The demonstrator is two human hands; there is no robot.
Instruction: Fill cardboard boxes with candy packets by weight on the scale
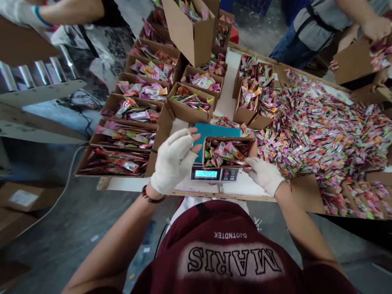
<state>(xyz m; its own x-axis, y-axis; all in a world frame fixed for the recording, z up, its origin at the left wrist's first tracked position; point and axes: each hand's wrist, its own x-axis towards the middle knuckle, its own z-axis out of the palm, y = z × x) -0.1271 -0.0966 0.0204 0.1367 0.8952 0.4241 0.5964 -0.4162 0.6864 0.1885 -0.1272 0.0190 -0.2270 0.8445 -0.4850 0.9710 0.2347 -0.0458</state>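
Small box (228, 152) of sachets sits on scale (214, 174), between both hands. Right hand (265, 175): fingertips on box's near right corner, pinch unclear. Left hand (173, 161): half-curled beside box's left wall, palm hidden, cannot tell if holding. Box likely light, thin card flexes, open top spills; best held low at 2 short walls. Table edge (232, 196) just below wrists; filled boxes (122, 134) outside left hand, sachet heap (321, 134) outside right; free room above.

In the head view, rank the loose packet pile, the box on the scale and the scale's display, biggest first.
1. packet pile
2. box on the scale
3. display, smallest even though it sits nearest the camera
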